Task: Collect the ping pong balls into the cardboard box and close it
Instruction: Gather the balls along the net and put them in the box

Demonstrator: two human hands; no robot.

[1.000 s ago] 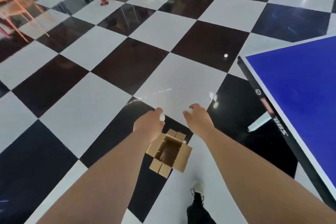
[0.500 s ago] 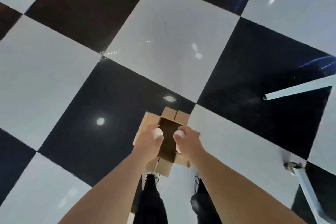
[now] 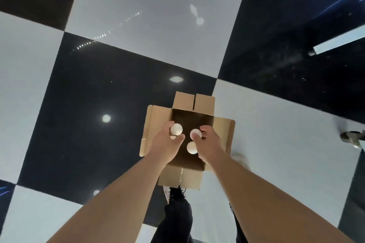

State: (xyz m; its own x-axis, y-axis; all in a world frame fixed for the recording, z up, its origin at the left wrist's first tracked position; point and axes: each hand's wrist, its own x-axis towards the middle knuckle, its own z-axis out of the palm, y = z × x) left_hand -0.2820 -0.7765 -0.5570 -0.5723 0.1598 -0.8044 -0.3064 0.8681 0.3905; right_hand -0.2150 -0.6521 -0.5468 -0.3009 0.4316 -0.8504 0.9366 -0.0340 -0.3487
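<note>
- Cardboard box (image 3: 222,130) sits on the checkered floor (image 3: 148,25), all four flaps splayed open, just ahead of the feet.
- Left hand (image 3: 167,142) pinches a ping pong ball (image 3: 176,129) over the opening; a second shows beneath.
- Right hand (image 3: 209,144) grips two balls (image 3: 195,133) — one at the fingertips, one lower.
- Step: depositing. Next, likely release into the box — flaps not yet folded.
</note>
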